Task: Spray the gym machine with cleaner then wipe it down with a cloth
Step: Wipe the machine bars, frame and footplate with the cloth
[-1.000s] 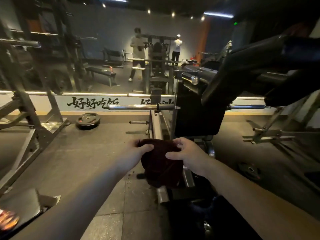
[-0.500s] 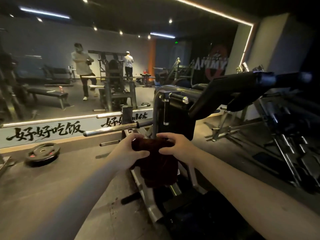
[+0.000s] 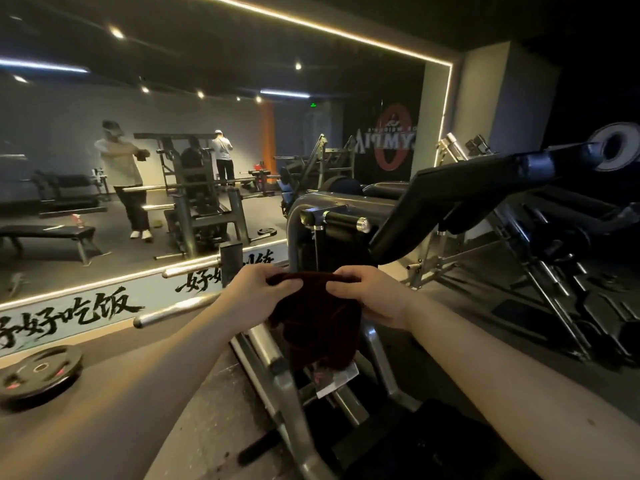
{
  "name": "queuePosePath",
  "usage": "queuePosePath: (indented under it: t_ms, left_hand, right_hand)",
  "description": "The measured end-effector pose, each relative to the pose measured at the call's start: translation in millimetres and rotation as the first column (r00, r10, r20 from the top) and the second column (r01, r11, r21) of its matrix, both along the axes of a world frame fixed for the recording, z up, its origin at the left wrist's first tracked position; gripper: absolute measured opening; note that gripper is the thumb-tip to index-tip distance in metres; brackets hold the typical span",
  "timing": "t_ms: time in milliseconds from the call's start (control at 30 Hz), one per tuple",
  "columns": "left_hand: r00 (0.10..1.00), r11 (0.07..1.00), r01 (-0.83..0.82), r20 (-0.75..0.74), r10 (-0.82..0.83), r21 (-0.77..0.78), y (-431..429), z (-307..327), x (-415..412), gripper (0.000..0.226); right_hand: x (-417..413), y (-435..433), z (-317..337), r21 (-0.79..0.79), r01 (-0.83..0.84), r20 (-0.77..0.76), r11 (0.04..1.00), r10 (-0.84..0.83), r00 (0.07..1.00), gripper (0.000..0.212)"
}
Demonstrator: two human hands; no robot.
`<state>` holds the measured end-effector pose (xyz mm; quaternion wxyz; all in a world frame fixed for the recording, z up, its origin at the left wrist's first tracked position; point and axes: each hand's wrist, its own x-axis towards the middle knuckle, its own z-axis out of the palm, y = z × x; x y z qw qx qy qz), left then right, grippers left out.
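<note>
A dark maroon cloth (image 3: pixel 317 320) hangs in front of me, held up by its top edge. My left hand (image 3: pixel 258 294) pinches the left corner and my right hand (image 3: pixel 369 294) pinches the right corner. Behind the cloth stands the gym machine (image 3: pixel 346 216), with a grey steel frame, black pads and a long black lever arm (image 3: pixel 460 192) rising to the right. Its lower rails (image 3: pixel 273 362) run toward me under the cloth. No spray bottle is near my hands.
A wall mirror (image 3: pixel 138 188) on the left reflects a person, benches and other machines. A black weight plate (image 3: pixel 38 370) lies on the floor at the left. Chrome bars (image 3: pixel 173 310) stick out leftward. More equipment (image 3: pixel 554 289) crowds the right side.
My view has swung right and upward, so the mirror and machine slid left. Both hands have kept their hold on the cloth and lifted it a little higher, spreading its top edge.
</note>
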<state>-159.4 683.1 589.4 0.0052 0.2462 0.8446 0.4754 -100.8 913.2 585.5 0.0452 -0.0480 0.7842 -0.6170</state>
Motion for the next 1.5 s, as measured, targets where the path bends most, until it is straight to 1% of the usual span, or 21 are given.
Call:
queuePosePath:
  t_ms: [100,233,333,433,533,633,700,767,833,867,933,967,1000,1033,1067,1133,1167,1200,1300,1400,1500]
  left_hand:
    - [0.998,0.998,0.047,0.039,-0.049,0.044,10.5,0.4,-44.4,0.011]
    - [0.998,0.989,0.061,0.000,-0.062,0.135,21.0,8.2,-117.1,0.004]
    - [0.996,0.984,0.084,-0.011,-0.083,0.158,31.1,27.8,-175.9,0.009]
    - [0.986,0.981,0.156,-0.071,-0.149,0.112,47.5,47.2,-229.2,0.014]
    - [0.980,0.967,0.193,-0.089,-0.181,0.164,69.2,58.7,-274.7,0.013]
    - [0.963,0.932,0.271,-0.071,-0.262,0.241,93.3,63.2,-314.1,0.012]
    - [0.949,0.913,0.315,-0.067,-0.309,0.258,107.7,62.1,-339.2,0.007]
    - [0.934,0.901,0.356,-0.078,-0.348,0.249,122.6,58.1,-363.2,0.005]
    - [0.914,0.897,0.403,-0.132,-0.384,0.180,137.3,53.0,-386.2,0.007]
    - [0.899,0.891,0.431,-0.154,-0.410,0.147,144.8,51.7,-397.3,0.009]
    - [0.864,0.875,0.477,-0.222,-0.452,0.078,158.8,48.2,-421.0,0.019]
    - [0.845,0.872,0.487,-0.274,-0.460,0.038,165.6,45.6,-434.0,0.024]
    - [0.824,0.875,0.485,-0.333,-0.459,-0.008,172.4,43.8,-447.6,0.029]
    - [0.801,0.878,0.473,-0.382,-0.460,-0.065,178.7,41.8,-462.4,0.033]
    - [0.778,0.879,0.458,-0.416,-0.470,-0.136,182.3,40.1,-475.4,0.038]
    - [0.731,0.858,0.435,-0.449,-0.514,-0.274,186.9,38.5,-499.2,0.046]
    - [0.701,0.836,0.437,-0.456,-0.548,-0.333,188.7,38.0,-510.3,0.049]
    - [0.673,0.814,0.445,-0.461,-0.579,-0.374,190.1,37.5,-519.4,0.052]
    - [0.625,0.772,0.468,-0.457,-0.633,-0.429,195.4,28.3,-542.3,0.055]
    - [0.579,0.760,0.488,-0.493,-0.649,-0.428,197.7,18.0,-557.7,0.055]
    - [0.550,0.768,0.503,-0.539,-0.638,-0.397,197.9,13.2,-564.3,0.052]
  right_hand:
    - [-31.0,1.1,-2.8,-0.318,0.020,0.080,0.948,0.005,0.997,0.035]
    - [-80.1,-0.9,-2.3,-0.502,0.065,0.073,0.862,-0.033,0.997,0.041]
    - [-113.1,-1.9,9.5,-0.595,0.102,0.058,0.797,-0.084,0.995,0.042]
    - [-142.1,-0.7,23.4,-0.652,0.150,0.039,0.743,-0.165,0.986,0.037]
    - [-167.2,-1.1,41.7,-0.700,0.197,0.019,0.687,-0.258,0.966,0.034]
    - [-191.1,3.0,60.8,-0.703,0.258,-0.006,0.663,-0.368,0.930,0.028]
    - [-206.2,8.4,75.1,-0.677,0.318,-0.047,0.664,-0.470,0.882,0.029]
    - [-218.5,15.0,90.7,-0.623,0.390,-0.135,0.677,-0.585,0.800,0.033]
    - [-228.7,21.6,105.6,-0.468,0.567,-0.281,0.677,-0.723,0.631,0.028]
    - [-233.8,24.1,113.3,-0.307,0.705,-0.383,0.639,-0.761,0.523,0.026]
    - [-246.9,27.2,123.9,0.030,0.906,-0.580,0.423,-0.731,0.360,0.021]
    - [-256.1,29.9,125.8,0.159,0.938,-0.635,0.309,-0.695,0.337,0.020]
    - [-266.6,33.3,125.4,0.284,0.935,-0.648,0.214,-0.676,0.352,0.020]
    - [-277.8,36.5,122.6,0.419,0.896,-0.615,0.146,-0.680,0.399,0.021]
    - [-289.3,41.4,116.2,0.565,0.819,-0.547,0.099,-0.699,0.462,0.022]
    - [-308.9,50.6,101.0,0.805,0.588,-0.345,0.078,-0.744,0.572,0.025]
    - [-315.5,52.8,94.7,0.851,0.516,-0.266,0.098,-0.768,0.583,0.025]
    - [-319.2,51.7,91.4,0.854,0.505,-0.221,0.123,-0.794,0.567,0.024]
    - [-321.4,41.5,94.2,0.807,0.569,-0.158,0.160,-0.869,0.469,0.022]
    - [-321.1,40.0,93.6,0.803,0.592,-0.168,0.066,-0.928,0.332,0.023]
    - [-332.6,43.1,85.3,0.858,0.512,-0.202,-0.041,-0.944,0.262,0.039]
